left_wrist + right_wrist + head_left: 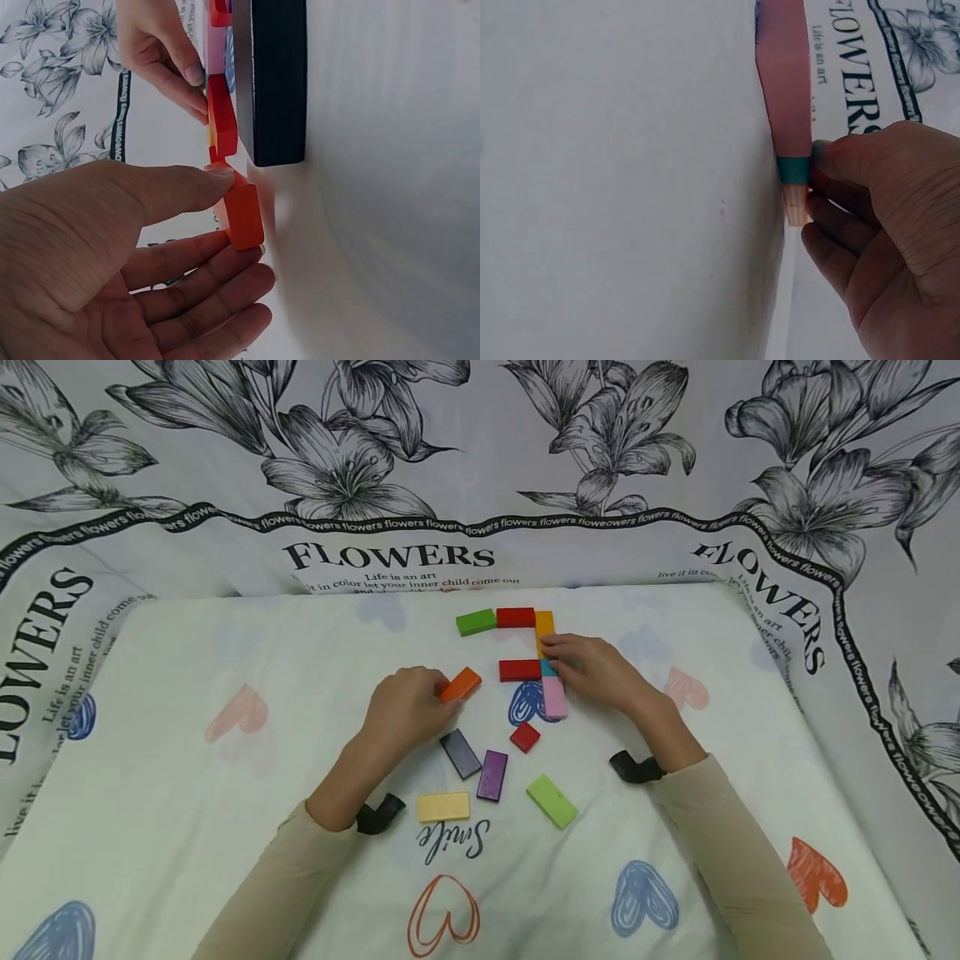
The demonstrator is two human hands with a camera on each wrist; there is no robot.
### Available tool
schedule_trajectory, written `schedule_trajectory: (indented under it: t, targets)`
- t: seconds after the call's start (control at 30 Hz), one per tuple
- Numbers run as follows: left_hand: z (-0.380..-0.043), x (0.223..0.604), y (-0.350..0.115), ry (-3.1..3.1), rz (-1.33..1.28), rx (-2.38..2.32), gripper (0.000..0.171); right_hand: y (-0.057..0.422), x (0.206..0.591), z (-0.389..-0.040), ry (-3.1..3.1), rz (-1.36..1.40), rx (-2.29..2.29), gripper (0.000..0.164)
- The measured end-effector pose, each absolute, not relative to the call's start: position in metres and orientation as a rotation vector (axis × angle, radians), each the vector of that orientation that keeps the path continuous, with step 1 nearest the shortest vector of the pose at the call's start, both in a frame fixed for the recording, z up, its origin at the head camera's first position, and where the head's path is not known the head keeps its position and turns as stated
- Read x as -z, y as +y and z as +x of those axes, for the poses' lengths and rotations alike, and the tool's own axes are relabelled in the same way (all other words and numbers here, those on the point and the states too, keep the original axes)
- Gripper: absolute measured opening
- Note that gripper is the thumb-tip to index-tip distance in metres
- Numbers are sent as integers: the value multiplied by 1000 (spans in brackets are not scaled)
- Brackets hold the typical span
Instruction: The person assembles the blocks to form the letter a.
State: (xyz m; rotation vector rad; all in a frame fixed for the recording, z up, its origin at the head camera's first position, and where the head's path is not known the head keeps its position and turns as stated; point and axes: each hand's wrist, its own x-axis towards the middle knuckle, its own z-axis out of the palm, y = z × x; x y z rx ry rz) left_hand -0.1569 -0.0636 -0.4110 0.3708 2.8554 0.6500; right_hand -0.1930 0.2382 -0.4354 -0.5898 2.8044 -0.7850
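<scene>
We have the orange block [461, 685] to the left of the teal block [548, 667], well apart from it, pinched between thumb and fingers of our left hand [411, 708]. To handle it well, we would keep that pinch light and level while our right hand [596, 670], its fingers slightly bent and apparently gripping nothing, steadies the outer side of the teal block and the yellow block [543, 623] just beyond it. The red block [519, 671] touching the teal block's left side is probably easily nudged. From the left wrist we see our spare fingers spread loosely, hidden from the head; from the right wrist, thumb and fingertips along one side only. Only the head view shows the lime block [552, 801], nearer us than the teal block.
</scene>
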Motion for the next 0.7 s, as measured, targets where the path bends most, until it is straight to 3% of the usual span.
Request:
schedule_trajectory:
  t: [0.7]
  targets:
    - [-170,407,-38,2794,404,-529,26,239,435,-193,2806,-609,776,40]
